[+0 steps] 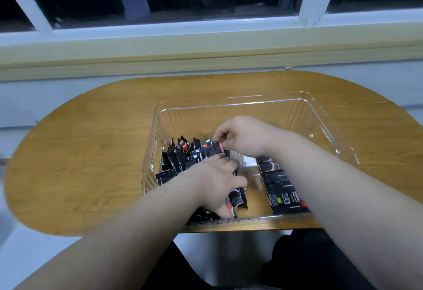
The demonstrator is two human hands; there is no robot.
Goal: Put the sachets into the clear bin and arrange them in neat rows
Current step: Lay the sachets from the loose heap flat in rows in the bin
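A clear plastic bin (238, 106) stands on the wooden table. Inside, several black sachets with red and white print stand upright in a crowded bunch (183, 154) at the bin's left side. A flat row of black sachets (280, 189) lies along the right side under my right forearm. My left hand (217, 179) reaches into the bin, its fingers curled round a black sachet (237, 199) near the front wall. My right hand (242, 135) is further back and pinches the top of the upright sachets with thumb and fingers.
The oval wooden table (80, 152) has bare surface left of the bin. A white windowsill and dark window (206, 37) run behind it. The bin's near wall sits at the table's front edge, above my dark trousers (297, 262).
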